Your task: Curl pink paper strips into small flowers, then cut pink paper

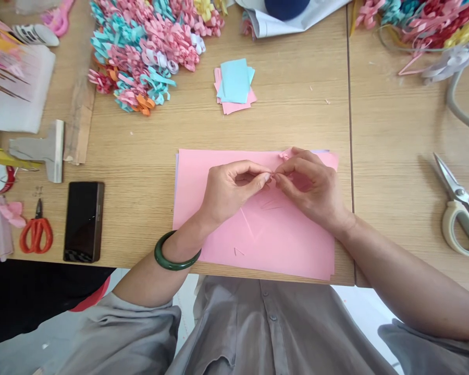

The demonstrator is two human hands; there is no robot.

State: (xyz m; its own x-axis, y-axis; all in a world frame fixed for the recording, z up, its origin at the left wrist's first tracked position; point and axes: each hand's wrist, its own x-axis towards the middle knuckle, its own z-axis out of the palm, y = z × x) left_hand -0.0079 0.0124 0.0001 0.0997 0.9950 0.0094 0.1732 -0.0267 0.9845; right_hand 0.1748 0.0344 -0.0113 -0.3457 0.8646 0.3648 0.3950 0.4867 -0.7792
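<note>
My left hand point(234, 187) and my right hand point(312, 185) meet fingertip to fingertip over a stack of pink paper sheets point(297, 245). Both pinch a narrow pink paper strip point(273, 175), mostly hidden by the fingers. A small curled pink piece point(284, 156) shows beside the bent fingers of my right hand; whether it joins the strip, I cannot tell. Thin pink slivers point(250, 224) lie on the top sheet below my hands. A dark green bangle point(177, 252) circles my left wrist.
Small blue and pink paper squares point(235, 83) lie beyond the sheets. A heap of curled paper pieces point(148, 47) covers the back left. White-handled scissors point(459, 208) rest at right. Left are a phone point(83, 221), orange-handled scissors point(36, 234) and a metal clip point(54, 151).
</note>
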